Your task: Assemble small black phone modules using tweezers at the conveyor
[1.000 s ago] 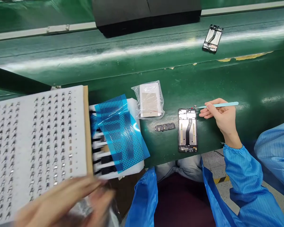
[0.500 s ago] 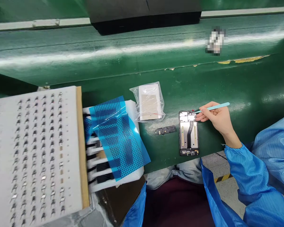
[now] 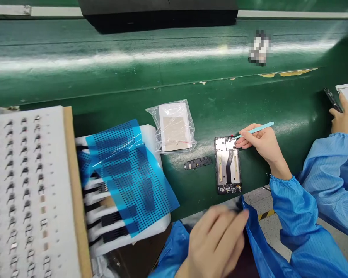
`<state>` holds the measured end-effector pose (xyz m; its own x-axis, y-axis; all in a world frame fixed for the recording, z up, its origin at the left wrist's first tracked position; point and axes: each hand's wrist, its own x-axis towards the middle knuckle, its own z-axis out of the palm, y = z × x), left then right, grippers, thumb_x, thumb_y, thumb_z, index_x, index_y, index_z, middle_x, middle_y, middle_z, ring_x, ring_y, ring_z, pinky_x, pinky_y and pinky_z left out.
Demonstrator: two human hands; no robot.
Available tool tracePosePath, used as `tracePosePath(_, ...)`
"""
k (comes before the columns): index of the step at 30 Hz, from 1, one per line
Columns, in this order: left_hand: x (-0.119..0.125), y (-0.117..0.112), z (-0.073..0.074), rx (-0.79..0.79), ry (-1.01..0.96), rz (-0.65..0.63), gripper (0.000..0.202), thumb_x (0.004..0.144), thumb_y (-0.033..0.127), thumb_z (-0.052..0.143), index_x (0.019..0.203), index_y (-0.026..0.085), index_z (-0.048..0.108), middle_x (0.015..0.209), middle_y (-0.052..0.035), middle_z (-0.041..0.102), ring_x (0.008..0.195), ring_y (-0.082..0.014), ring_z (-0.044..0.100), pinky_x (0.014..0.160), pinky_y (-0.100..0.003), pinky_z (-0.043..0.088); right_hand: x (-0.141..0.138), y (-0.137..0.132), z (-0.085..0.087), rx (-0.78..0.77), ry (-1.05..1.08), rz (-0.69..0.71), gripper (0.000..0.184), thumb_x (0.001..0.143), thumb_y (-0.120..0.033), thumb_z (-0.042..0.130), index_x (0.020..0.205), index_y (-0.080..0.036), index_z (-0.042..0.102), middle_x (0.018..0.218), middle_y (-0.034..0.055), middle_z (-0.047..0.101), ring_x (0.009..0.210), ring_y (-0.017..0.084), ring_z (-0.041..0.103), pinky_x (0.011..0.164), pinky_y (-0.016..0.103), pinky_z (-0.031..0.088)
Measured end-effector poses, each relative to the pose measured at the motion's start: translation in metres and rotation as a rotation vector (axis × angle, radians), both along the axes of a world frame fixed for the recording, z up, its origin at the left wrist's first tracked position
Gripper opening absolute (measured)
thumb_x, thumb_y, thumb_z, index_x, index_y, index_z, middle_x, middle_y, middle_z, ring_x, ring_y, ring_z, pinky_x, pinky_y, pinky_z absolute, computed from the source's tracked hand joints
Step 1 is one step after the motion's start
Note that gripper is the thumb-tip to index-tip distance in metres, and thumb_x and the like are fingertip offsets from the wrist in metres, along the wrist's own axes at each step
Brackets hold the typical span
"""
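My right hand (image 3: 262, 143) pinches a light blue pair of tweezers (image 3: 259, 127). Their tip reaches the upper right part of an opened smartphone (image 3: 223, 166), and my fingers touch its edge. The phone lies on the bench with its metal plates, a black flex cable and a lower board exposed. Left of it is a loose black phone part (image 3: 197, 163), long and narrow. My left hand (image 3: 216, 243) is in front of my lap, below the phone and apart from it. Its fingers are bent and blurred, and whether anything is in them is hidden.
A white foam tray (image 3: 58, 170) with rows of small metal parts fills the left. Beside it, blue perforated film (image 3: 133, 173) covers foam with black flex cables. A clear bag (image 3: 175, 127) lies behind. At right is a co-worker's hand (image 3: 345, 117) near a black device (image 3: 332, 99).
My left hand has come into view from below. The view has shifted, and a co-worker's hand now shows at the right. My right hand stays at the phone with the tweezers.
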<state>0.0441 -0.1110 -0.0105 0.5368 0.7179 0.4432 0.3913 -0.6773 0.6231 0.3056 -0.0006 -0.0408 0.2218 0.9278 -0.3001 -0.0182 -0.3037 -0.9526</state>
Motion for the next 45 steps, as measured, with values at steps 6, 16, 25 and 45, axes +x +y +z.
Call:
tracePosePath(6, 0.055, 0.087, -0.010, 0.058, 0.249, 0.147, 0.045, 0.109, 0.003, 0.047, 0.150, 0.007, 0.064, 0.148, -0.0245, 0.072, 0.147, -0.0388, 0.062, 0.119, -0.057, 0.058, -0.004, -0.001, 0.000, 0.005, 0.025, -0.020, 0.055, 0.075, -0.068, 0.098, 0.091, -0.019, 0.078, 0.078, 0.0072, 0.085, 0.072, 0.023, 0.086, 0.064, 0.027, 0.071)
tracePosePath(16, 0.056, 0.100, -0.026, 0.093, 0.641, 0.140, 0.052, 0.110, 0.003, 0.040, 0.158, 0.005, 0.060, 0.154, -0.0259, 0.068, 0.138, -0.0390, 0.066, 0.099, -0.050, 0.060, -0.008, -0.003, 0.001, 0.013, 0.022, -0.046, 0.058, 0.074, -0.071, 0.097, 0.089, -0.020, 0.075, 0.077, 0.0065, 0.084, 0.069, 0.023, 0.086, 0.062, 0.028, 0.071)
tracePosePath(25, 0.064, 0.105, -0.030, 0.134, 0.704, 0.157, 0.052, 0.112, 0.007, 0.045, 0.162, 0.011, 0.060, 0.152, -0.0233, 0.070, 0.134, -0.0371, 0.070, 0.095, -0.046, 0.061, -0.011, -0.021, 0.002, 0.155, -0.076, -0.271, 0.041, 0.094, -0.062, 0.085, 0.105, -0.023, 0.076, 0.092, 0.0065, 0.087, 0.086, 0.026, 0.089, 0.068, 0.031, 0.073)
tracePosePath(45, -0.103, 0.174, 0.051, 0.219, 0.737, -0.301, 0.032, 0.106, 0.011, 0.060, 0.131, 0.018, 0.079, 0.164, -0.0143, 0.066, 0.158, -0.0368, 0.057, 0.120, -0.052, 0.057, -0.087, 0.008, 0.026, 0.090, 0.060, 0.292, 0.032, 0.093, -0.051, 0.091, 0.111, -0.025, 0.084, 0.111, 0.0061, 0.088, 0.097, 0.023, 0.086, 0.088, 0.034, 0.075)
